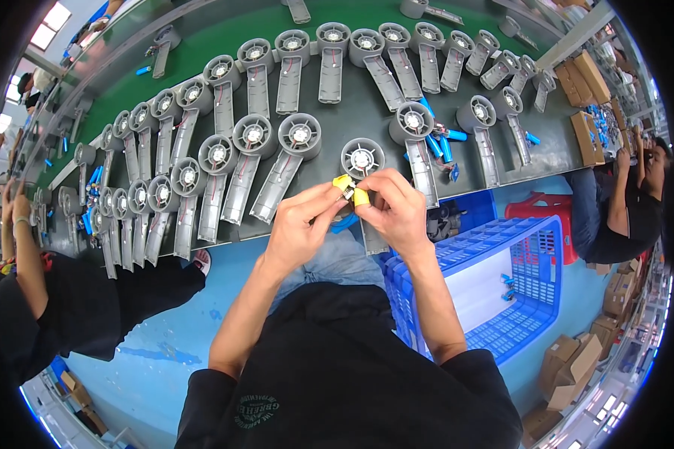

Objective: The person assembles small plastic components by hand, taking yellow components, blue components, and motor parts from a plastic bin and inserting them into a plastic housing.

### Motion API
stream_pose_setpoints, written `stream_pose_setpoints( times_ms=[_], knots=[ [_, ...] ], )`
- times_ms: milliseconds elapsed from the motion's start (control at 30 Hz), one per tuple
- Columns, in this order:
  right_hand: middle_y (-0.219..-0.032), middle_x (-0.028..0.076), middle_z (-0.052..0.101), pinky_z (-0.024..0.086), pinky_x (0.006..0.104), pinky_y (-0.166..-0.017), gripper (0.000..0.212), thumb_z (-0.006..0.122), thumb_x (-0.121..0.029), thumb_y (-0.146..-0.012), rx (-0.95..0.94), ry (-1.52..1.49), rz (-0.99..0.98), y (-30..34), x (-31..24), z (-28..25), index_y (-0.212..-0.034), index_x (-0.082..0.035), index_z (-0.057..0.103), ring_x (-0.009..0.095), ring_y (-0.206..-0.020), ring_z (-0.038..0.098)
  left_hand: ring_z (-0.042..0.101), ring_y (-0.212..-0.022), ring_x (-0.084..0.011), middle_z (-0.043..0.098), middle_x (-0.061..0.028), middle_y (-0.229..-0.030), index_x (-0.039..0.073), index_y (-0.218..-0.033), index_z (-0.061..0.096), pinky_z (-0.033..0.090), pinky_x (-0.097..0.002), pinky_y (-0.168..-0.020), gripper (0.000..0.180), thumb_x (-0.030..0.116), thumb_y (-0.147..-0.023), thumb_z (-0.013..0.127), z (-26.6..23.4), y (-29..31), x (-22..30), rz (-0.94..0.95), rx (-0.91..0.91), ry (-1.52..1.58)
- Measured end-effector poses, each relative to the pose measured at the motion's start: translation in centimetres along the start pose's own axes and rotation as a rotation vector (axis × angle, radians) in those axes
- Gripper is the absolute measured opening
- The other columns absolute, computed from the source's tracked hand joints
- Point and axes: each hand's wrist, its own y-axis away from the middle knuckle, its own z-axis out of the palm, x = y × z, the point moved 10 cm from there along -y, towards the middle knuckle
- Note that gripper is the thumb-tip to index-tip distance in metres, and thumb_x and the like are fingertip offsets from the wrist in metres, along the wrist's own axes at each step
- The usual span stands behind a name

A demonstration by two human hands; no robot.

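Where hand faces hand, yellow part between

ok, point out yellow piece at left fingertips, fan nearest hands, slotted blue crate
Yellow piece (341, 182): head view, visible face.
Nearest fan (362, 159): head view, hub.
Slotted blue crate (541, 262): head view, right wall.

left grip: pinched | right grip: pinched, just beside left | forearms: angled inward
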Motion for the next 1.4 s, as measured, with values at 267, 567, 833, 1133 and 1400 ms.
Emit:
stream_pose_setpoints(
  times_ms=[267,567,833,1133,1400],
  knots=[
    [-0.090,0.005,0.064,0.044,0.0216,-0.048,0.027,0.078,0.004,-0.067,0.027,-0.010,-0.017,0.2,-0.1,-0.1,-0.091,0.000,0.066,0.007,-0.056,0.055,0.067,-0.082,-0.0227,0.069,-0.0161,-0.101,-0.008,-0.107,0.068,0.052,-0.0289,-0.072,0.021,-0.005,-0.087,0.067,0.1,-0.1,0.1,-0.021,-0.041,0.015],
    [-0.089,0.006,0.063,0.049,0.0249,-0.054,0.026,0.078,0.004,-0.067,0.026,-0.011,-0.044,0.2,-0.3,0.1,-0.090,-0.001,0.066,0.014,-0.066,0.060,0.065,-0.087,-0.0227,0.065,-0.0156,-0.107,-0.008,-0.109,0.067,0.052,-0.0295,-0.075,0.022,-0.006,-0.087,0.066,0.5,0.2,-1.1,-0.053,-0.071,0.128],
    [-0.088,0.007,0.063,0.051,0.0271,-0.055,0.025,0.077,0.005,-0.069,0.034,0.045,-0.145,0.3,-1.2,0.3,-0.091,0.000,0.066,0.016,-0.067,0.062,0.064,-0.087,-0.0220,0.064,-0.0139,-0.103,-0.008,-0.110,0.066,0.051,-0.0285,-0.075,0.022,-0.007,-0.089,0.063,0.5,0.2,-0.8,-0.033,-0.080,0.049],
    [-0.088,0.008,0.064,0.051,0.0285,-0.057,0.025,0.077,0.005,-0.069,-0.008,0.040,-0.191,-0.1,-1.5,0.1,-0.090,0.000,0.066,0.017,-0.066,0.062,0.062,-0.082,-0.0212,0.063,-0.0136,-0.101,-0.008,-0.111,0.066,0.050,-0.0294,-0.071,0.023,-0.008,-0.088,0.062,0.6,-0.1,-0.7,-0.008,-0.147,0.101],
    [-0.088,0.007,0.064,0.052,0.0281,-0.059,0.028,0.076,0.005,-0.072,-0.063,0.088,-0.129,-0.2,-1.4,-0.4,-0.097,0.000,0.066,0.018,-0.067,0.063,0.065,-0.089,-0.0206,0.064,-0.0143,-0.104,-0.008,-0.113,0.065,0.052,-0.0281,-0.075,0.022,-0.007,-0.092,0.059,1.1,-0.6,-0.9,-0.046,-0.143,0.081]
  ],
)
